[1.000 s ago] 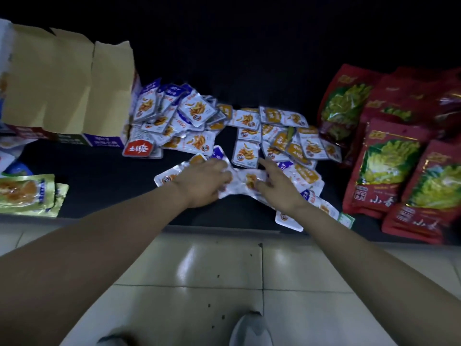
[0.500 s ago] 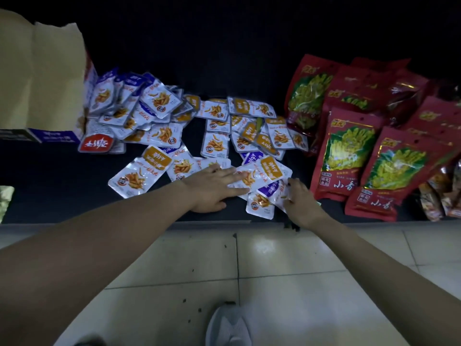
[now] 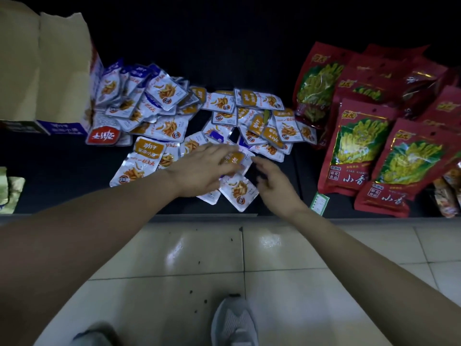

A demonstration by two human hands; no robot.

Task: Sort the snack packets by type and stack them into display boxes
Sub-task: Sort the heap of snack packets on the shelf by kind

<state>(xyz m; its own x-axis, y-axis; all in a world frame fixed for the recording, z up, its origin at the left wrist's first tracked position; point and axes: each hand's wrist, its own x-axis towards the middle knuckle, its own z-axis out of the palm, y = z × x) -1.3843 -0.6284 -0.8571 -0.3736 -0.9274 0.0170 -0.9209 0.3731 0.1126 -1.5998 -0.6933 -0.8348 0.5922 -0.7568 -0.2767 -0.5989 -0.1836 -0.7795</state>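
In the head view the left hand [image 3: 204, 168] lies flat on the near edge of the pile of small silver snack packets [image 3: 172, 113] on the dark bench [image 3: 62, 171], its fingers straight and slightly spread over an orange-labelled packet [image 3: 235, 158]. The right hand [image 3: 277, 186] is just at its three o'clock, fingers loosely bent and apart, tips by that packet's corner; whether they touch it I cannot tell. The open display box [image 3: 50, 71] stands at the pile's ten o'clock and the red bags [image 3: 359, 146] lie at its three o'clock.

Head-worn view, forward and downward.
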